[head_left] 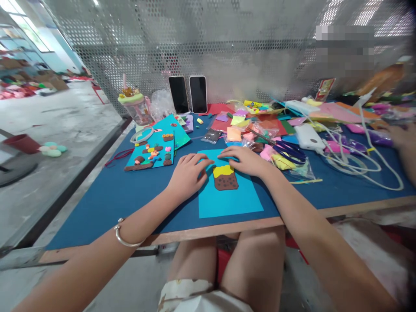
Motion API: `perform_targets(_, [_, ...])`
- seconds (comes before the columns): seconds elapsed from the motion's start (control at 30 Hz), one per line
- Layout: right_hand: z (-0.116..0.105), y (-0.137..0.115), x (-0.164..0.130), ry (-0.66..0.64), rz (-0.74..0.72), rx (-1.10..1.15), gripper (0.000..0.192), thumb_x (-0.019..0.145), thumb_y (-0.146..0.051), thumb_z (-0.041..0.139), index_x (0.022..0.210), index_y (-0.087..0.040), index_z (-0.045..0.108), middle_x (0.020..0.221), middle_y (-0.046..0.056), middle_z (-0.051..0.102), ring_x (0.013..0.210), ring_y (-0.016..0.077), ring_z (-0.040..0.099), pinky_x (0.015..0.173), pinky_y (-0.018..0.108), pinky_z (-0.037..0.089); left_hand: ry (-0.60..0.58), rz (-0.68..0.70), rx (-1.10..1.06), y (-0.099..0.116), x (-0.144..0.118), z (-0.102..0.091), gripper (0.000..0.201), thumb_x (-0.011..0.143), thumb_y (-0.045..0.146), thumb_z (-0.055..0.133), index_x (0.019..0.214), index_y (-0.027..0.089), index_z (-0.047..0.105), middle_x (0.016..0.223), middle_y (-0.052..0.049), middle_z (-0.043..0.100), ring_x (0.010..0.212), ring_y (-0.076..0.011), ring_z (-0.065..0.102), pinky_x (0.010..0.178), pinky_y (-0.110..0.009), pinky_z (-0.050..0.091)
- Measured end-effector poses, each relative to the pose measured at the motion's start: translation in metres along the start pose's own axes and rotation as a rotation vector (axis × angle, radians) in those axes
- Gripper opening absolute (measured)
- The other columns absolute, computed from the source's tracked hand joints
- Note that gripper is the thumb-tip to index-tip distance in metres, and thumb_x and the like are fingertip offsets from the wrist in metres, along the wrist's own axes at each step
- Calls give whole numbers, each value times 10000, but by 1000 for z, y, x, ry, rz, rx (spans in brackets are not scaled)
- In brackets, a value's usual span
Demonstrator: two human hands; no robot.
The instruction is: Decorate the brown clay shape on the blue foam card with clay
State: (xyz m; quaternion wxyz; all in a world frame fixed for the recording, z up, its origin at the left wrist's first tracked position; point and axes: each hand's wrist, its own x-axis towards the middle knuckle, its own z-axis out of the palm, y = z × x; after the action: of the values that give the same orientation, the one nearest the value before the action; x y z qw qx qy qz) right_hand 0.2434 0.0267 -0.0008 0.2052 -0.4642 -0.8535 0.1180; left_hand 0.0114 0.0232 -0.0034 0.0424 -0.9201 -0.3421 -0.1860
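A bright blue sheet of paper (227, 206) lies at the table's front edge. On it is a flat clay shape (226, 181), brown with dark dots below and yellow clay (223, 170) along its top. My left hand (190, 173) rests over the sheet's left edge, fingers slightly bent and apart, with nothing visible in it. From the other side my right hand (244, 161) reaches over the sheet's upper part, fingers stretched towards the left hand. Its thumb is close to the yellow clay; whether it touches is unclear.
A finished-looking clay picture (152, 151) stands left, near a lidded cup (136, 106). Two phones (198, 94) lean against the perforated metal panel. Right are clay packets (234, 134), dark blue scissors (289, 151), a white power bank (308, 138) with cables, and another person's arm (404, 145).
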Motion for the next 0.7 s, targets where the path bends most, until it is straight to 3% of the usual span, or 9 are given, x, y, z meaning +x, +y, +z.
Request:
perform_targets(0.23, [2, -14, -9, -57, -36, 32, 411, 836, -100, 425, 1116, -220, 699, 1230, 81, 598, 1122, 219, 573, 997, 404, 437, -26, 22, 7, -1, 0, -1, 304, 855, 169, 477, 1085, 247, 659, 1190, -64, 619, 1096, -258, 540, 940, -432, 404])
perform_targets(0.7, [0, -19, -9, -28, -4, 66, 410, 825, -94, 420, 1142, -188, 663, 1200, 87, 616, 1075, 217, 588, 942, 362, 448, -116, -57, -144, 0, 2, 2, 353, 867, 146, 461, 1168, 237, 622, 1185, -59, 610, 1098, -251, 536, 894, -412, 426])
